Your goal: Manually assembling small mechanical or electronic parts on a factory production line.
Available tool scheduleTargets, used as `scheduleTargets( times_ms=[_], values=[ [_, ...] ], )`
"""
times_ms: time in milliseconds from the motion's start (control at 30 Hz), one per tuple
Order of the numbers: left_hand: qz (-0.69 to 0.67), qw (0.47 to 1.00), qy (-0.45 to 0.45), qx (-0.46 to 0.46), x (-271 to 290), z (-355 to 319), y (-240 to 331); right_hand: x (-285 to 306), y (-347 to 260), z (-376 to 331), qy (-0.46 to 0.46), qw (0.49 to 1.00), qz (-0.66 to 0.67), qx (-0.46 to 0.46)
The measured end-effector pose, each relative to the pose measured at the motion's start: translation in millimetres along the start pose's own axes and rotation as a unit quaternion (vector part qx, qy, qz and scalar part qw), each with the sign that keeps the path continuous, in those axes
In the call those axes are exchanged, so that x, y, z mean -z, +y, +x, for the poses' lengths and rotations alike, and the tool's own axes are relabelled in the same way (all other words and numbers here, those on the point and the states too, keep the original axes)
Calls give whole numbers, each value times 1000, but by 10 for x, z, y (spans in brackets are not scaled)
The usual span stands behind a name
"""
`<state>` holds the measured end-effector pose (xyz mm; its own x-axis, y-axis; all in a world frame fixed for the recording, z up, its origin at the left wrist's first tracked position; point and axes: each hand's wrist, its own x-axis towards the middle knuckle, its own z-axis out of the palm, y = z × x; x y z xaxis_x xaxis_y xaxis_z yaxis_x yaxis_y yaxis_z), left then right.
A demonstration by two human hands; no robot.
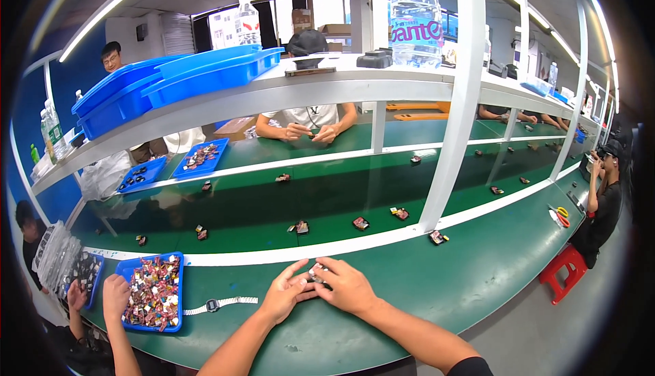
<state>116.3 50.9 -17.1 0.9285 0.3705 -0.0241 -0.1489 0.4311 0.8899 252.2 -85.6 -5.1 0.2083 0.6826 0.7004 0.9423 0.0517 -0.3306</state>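
Above the green work table (382, 287), my left hand (285, 294) and my right hand (344, 286) meet, their fingers closed round a small dark and whitish piece (316, 272). My fingers cover most of it, so its exact kind cannot be told. Left of my left hand lies a digital wristwatch (213, 305) with a pale strap stretched flat. Beyond it stands a blue tray (180, 294) heaped with small reddish, white and yellow pieces. A co-worker's hand (116, 297) is at that tray's left edge.
A dark green conveyor belt (327, 205) carries several small pieces past a white frame post (454, 117). One piece (438, 237) sits by the post's foot. Orange-handled scissors (562, 218) lie far right, near a red stool (565, 270). Blue trays (205, 76) rest on the shelf above.
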Motion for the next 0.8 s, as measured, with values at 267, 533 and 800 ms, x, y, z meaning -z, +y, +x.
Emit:
scheduleTargets(
  times_ms=[267, 533, 800],
  values=[
    [108, 993, -27, 35, 88, 14, 16, 1406, 1350, -519, 163, 959, -108, -207],
    [154, 987, -28, 41, 103, 4, -4, 1611, 2742, -346, 150, 887, -193, -392],
    [158, 985, -42, 46, 102, 14, -17, 1569, 2859, -411, 277, 885, -229, -296]
  ],
)
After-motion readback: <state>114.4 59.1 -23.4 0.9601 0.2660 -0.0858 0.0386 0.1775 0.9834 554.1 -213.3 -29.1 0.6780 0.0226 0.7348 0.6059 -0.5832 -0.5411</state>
